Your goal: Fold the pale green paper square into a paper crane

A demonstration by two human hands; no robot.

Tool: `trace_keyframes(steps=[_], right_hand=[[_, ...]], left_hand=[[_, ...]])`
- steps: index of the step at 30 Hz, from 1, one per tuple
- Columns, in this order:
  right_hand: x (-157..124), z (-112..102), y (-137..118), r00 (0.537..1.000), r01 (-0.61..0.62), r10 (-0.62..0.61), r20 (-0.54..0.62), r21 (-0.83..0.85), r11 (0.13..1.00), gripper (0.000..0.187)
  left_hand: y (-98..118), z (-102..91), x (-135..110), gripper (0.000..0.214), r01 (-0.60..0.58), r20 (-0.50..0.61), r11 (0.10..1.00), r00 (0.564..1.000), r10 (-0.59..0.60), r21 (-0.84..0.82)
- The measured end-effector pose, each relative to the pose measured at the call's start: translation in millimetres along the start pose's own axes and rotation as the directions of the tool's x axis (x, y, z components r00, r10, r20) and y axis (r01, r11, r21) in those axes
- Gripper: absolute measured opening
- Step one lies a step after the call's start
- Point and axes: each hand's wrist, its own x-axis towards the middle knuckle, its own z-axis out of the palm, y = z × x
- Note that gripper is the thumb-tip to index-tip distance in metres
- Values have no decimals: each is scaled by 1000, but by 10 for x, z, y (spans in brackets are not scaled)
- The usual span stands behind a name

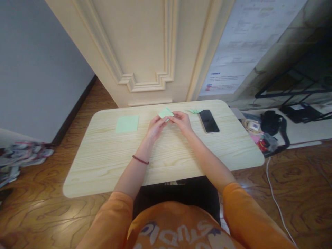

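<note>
Both of my hands meet at the far middle of a light wooden table. My left hand and my right hand pinch a small folded piece of light green paper between their fingertips, holding it just above the tabletop. A flat stack of light green square paper lies to the left of my left hand. A small folded green paper shape rests to the right of my right hand, next to a black phone. A dark bead bracelet circles my left wrist.
A cream panelled door stands right behind the table. A printed poster leans at the right. Bags and clutter and a white cable lie on the wooden floor at right; folded cloth at left.
</note>
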Motion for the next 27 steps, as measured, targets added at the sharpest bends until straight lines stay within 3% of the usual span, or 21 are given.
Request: trace_keyframes(steps=[10, 27], right_hand=[[-32, -14, -63, 998, 16, -10, 60, -103, 995, 40], [-23, -16, -38, 999, 29, -27, 29, -72, 997, 44]], left_hand=[[61, -58, 19, 40, -145, 41, 974, 989, 140, 173], [96, -47, -3, 45, -119, 29, 987, 993, 116, 107]])
